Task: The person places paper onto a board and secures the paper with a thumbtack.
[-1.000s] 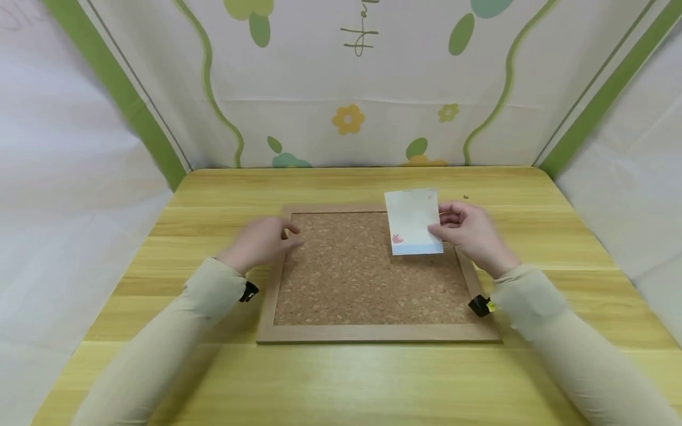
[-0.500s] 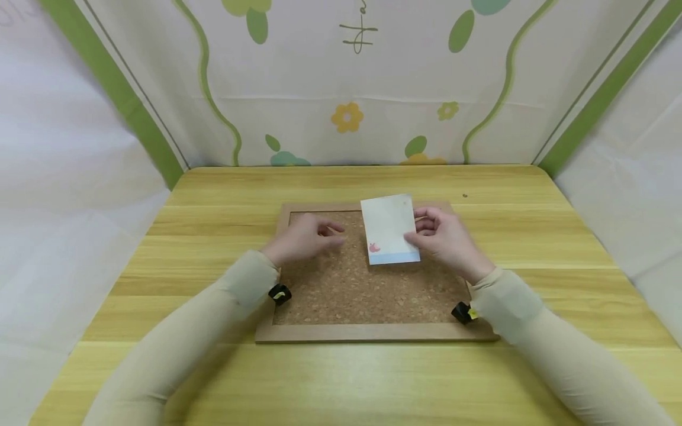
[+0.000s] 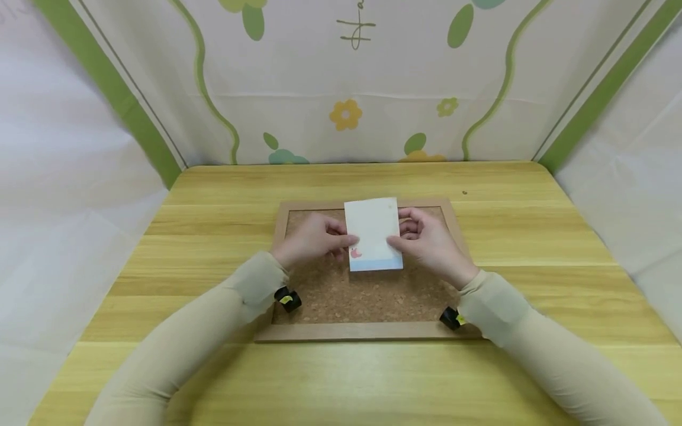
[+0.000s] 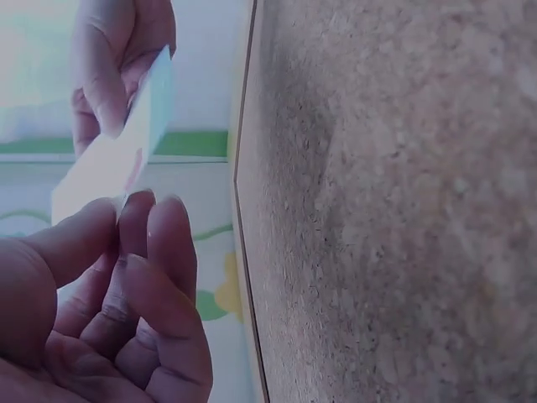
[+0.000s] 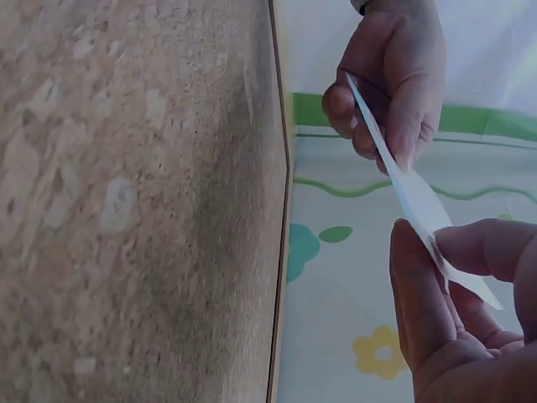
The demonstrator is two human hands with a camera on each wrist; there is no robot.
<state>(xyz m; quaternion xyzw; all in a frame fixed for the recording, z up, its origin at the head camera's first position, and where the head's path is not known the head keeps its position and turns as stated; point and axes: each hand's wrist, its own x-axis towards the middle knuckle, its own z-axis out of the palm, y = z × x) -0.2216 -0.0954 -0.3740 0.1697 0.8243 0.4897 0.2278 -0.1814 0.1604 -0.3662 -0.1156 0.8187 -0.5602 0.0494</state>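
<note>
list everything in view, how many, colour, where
table: 1, yellow wood, centre
board: 1, brown cork, on the table
card: 1, white with blue strip, above the board
speck: 1, dark, far right on the table
cloth: count unclear, white with coloured print, behind and beside the table
sleeves: 2, beige, left and right
wrist devices: 2, black, by the sleeves
left hand: 1, bare, pinching the card's left edge
right hand: 1, bare, pinching the card's right edge
</note>
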